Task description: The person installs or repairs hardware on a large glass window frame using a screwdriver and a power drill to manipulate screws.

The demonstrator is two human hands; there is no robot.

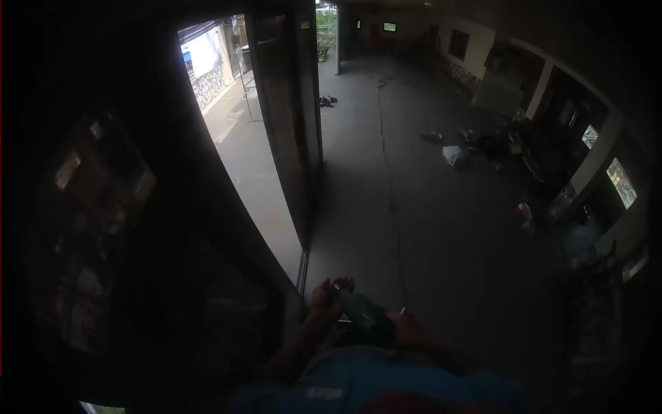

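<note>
A dark green object (358,307), long and rounded like a bottle or a power tool, is held low in front of the blue shirt; the dim light hides its details. Around its front end, beside a small pale tip, are the curled fingers of my left hand (329,293). My right hand (410,330) grips its rear end. A small white item (403,310) sticks up by my right fingers, too small to name.
To the left, a dark door panel (283,124) stands beside a bright opening. A long crack (383,138) runs along the grey floor. A white bag (452,154) and scattered dark items lie at the right, near the windowed wall.
</note>
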